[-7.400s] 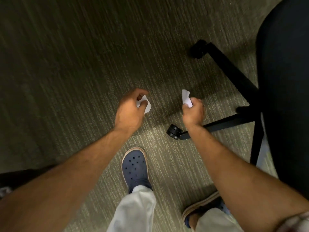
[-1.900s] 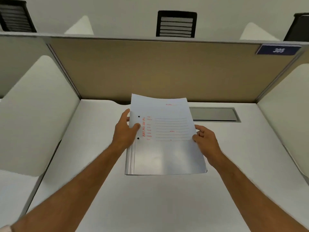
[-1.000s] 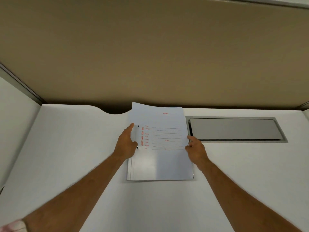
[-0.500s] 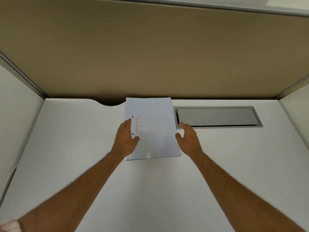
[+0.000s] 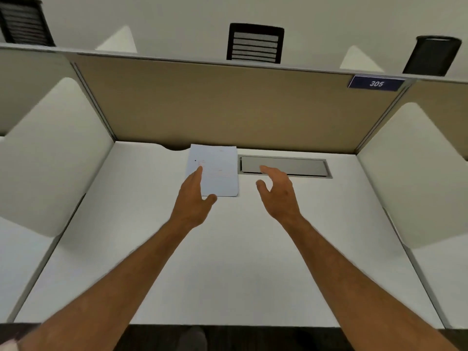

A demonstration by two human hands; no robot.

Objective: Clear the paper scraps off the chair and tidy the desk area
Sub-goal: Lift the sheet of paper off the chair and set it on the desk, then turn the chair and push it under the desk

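Note:
A pale blue file folder (image 5: 220, 171) with red print lies flat at the back of the white desk (image 5: 228, 262), against the tan partition. My left hand (image 5: 193, 198) hovers over the folder's near left corner with straight fingers and holds nothing. My right hand (image 5: 277, 191) is to the right of the folder, apart from it, fingers relaxed and empty. No paper scraps and no chair seat are in view.
A grey metal cable hatch (image 5: 283, 166) is set in the desk just right of the folder. White side dividers (image 5: 50, 158) (image 5: 415, 173) close the desk in. A blue plate reading 305 (image 5: 376, 83) sits on the tan partition (image 5: 228, 105). Black chair backs (image 5: 254, 43) show beyond.
Both hands have let go of the folder, which now lies by the back partition beside the hatch. My hands have drawn back toward me, and my view has pulled back.

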